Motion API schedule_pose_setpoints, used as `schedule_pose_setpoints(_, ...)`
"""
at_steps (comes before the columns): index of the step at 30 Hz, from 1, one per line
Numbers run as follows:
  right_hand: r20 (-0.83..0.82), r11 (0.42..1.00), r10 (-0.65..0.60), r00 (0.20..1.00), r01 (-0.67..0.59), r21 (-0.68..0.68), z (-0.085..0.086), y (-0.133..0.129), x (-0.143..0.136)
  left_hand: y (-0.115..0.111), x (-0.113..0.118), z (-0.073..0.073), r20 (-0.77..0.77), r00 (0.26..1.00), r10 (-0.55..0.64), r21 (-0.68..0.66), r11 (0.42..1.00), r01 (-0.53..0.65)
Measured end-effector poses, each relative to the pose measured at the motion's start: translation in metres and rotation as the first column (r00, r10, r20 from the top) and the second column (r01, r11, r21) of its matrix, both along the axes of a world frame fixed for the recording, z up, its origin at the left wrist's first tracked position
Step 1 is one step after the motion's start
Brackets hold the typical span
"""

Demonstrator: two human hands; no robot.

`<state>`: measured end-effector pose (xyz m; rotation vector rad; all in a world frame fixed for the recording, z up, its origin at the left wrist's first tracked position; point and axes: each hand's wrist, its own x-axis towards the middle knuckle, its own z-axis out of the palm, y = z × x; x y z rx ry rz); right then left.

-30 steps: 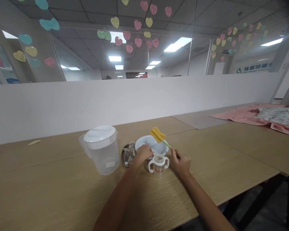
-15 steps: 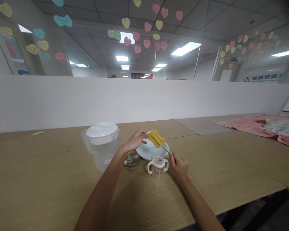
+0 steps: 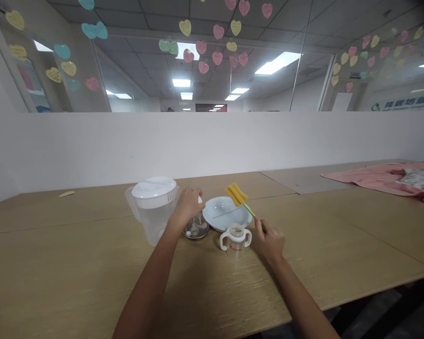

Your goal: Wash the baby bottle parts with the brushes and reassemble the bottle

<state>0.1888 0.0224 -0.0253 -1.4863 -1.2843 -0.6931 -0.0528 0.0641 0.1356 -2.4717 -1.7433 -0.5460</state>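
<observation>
My right hand [image 3: 271,240] is wrapped round the green handle of a bottle brush with a yellow sponge head [image 3: 237,194], which points up and left above a white bowl [image 3: 212,221]. In front of the bowl stands a lidless baby bottle [image 3: 236,239], clear with two white side handles. My left hand [image 3: 190,205] is closed, with a small white item [image 3: 199,200] showing at its fingertips; its kind is unclear. Below that hand sits a metal dish [image 3: 202,233] holding a bottle nipple [image 3: 194,229] and other small parts.
A clear pitcher with a white lid [image 3: 154,188] stands just left of my left hand. Pink cloth [image 3: 353,177] lies at the far right of the wooden table [image 3: 92,268]. Behind the table runs a white wall [image 3: 212,146] with glass above.
My left hand has moved left, away from the sponge head, to above the metal dish with the small white item. The brush stays in my right hand. The view has shifted slightly.
</observation>
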Motion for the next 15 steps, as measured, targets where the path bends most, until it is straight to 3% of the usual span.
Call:
schedule_pose_setpoints(7, -0.021, 1.000, 0.023, 1.000, -0.023, -0.013, 0.001, -0.001, 0.000, 0.016, -0.004, -0.023, -0.158, 0.987, 0.012, -0.269, 0.961, -0.055)
schedule_pose_setpoints(15, -0.021, 0.998, 0.063, 0.998, -0.064, -0.028, 0.002, -0.003, -0.001, 0.027, 0.003, -0.044, -0.261, 0.965, 0.022, -0.358, 0.926, -0.118)
